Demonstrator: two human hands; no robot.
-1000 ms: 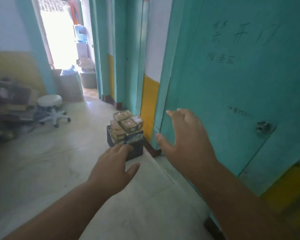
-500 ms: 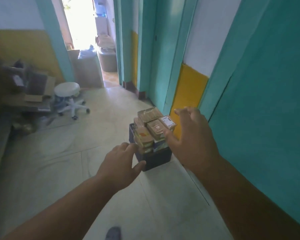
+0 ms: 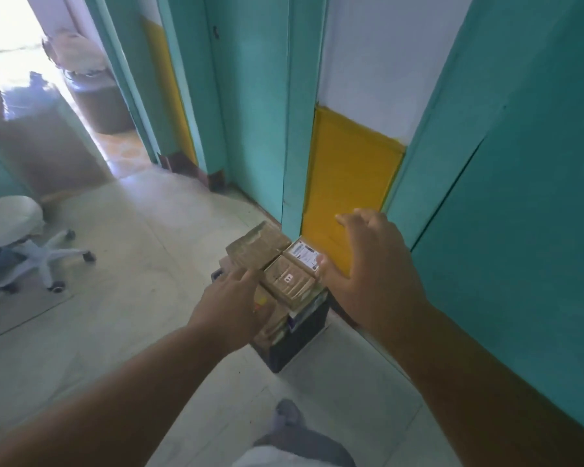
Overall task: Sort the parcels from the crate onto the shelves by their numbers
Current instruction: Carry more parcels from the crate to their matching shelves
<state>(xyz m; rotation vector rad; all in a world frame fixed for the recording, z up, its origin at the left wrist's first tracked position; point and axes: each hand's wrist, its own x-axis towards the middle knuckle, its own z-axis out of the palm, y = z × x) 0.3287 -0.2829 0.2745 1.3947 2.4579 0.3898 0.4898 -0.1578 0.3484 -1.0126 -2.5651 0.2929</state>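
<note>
Both your hands, left [image 3: 228, 306] and right [image 3: 373, 264], are spread and empty either side of the overfilled crate [image 3: 297, 335]; one careless grab topples stacked parcels [image 3: 273, 264].

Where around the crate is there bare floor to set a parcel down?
Bare tile lies left of the crate, between it and the stool, and in front, toward the person's foot. The right side is crowded: crate near the yellow wall, right hand there. Left hand overlaps the parcels.
</note>
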